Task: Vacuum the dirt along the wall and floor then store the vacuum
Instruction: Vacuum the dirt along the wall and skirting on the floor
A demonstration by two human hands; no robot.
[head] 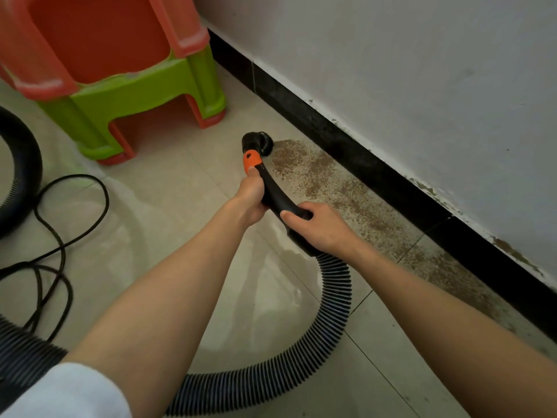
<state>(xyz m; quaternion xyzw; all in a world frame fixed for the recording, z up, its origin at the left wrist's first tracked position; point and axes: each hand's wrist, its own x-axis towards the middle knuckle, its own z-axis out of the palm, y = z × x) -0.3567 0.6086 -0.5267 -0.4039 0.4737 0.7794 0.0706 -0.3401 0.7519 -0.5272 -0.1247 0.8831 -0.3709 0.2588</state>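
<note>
Nearest to us, one white sleeve [60, 390] covers our left upper arm at the bottom left corner of the view. One ribbed vacuum hose [328, 321] curls over the tiled floor [168, 224] between our two forearms and rises to one black curved handle [280, 203]. Our right hand [319, 227] grips the near end of that handle, fingers wrapped round it. Our left hand [251, 197] grips the handle further forward, just behind its one orange collar [251, 159]. Beyond the collar sits one black nozzle [259, 143], its mouth down at the floor and touching the far end of the dirt. One long band of brown dirt [355, 200] runs along the floor beside the black skirting [376, 170], from the nozzle back toward the right edge of the view; more specks cling to the foot of the white wall [391, 70]. At the left edge we count one loose black cable [63, 242] in loops and one dark curved shape [24, 164], probably more hose. Farthest off, in the top left corner, plastic stools [120, 86] stand stacked, seemingly three: a green one between two orange-red ones.
</note>
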